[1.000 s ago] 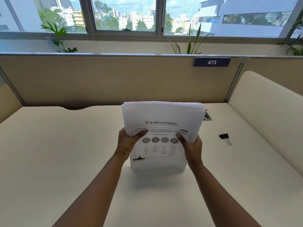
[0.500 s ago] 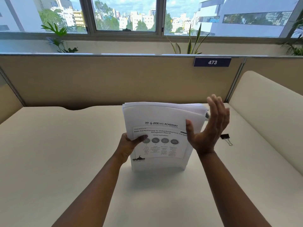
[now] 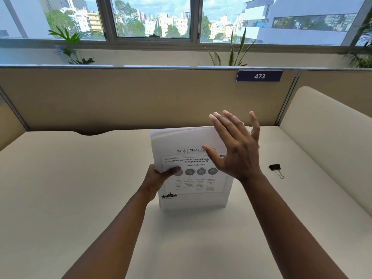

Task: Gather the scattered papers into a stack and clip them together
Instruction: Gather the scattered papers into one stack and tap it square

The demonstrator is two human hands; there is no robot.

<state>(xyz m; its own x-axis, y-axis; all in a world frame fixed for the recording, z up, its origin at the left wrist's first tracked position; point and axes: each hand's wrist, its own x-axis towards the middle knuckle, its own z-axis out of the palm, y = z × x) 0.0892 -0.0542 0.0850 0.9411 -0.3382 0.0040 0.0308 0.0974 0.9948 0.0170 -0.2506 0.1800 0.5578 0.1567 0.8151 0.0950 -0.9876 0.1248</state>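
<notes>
A stack of white printed papers (image 3: 181, 141) stands upright on its bottom edge on the cream desk (image 3: 70, 188), printed side facing me. My left hand (image 3: 159, 178) grips the stack's left edge, thumb on the front page. My right hand (image 3: 235, 146) is raised in front of the stack's upper right part, fingers spread, holding nothing; whether it touches the paper I cannot tell. A black binder clip (image 3: 275, 168) with silver handles lies on the desk to the right of the stack, apart from both hands.
A beige partition (image 3: 120, 97) with a blue "473" tag (image 3: 259, 76) closes the desk's far side. A cream curved side panel (image 3: 330, 125) borders the right. Plants and windows are behind the partition.
My right hand let go of the stack's right edge, opened, and rose up and left in front of the stack's upper right. The left hand keeps holding the stack upright.
</notes>
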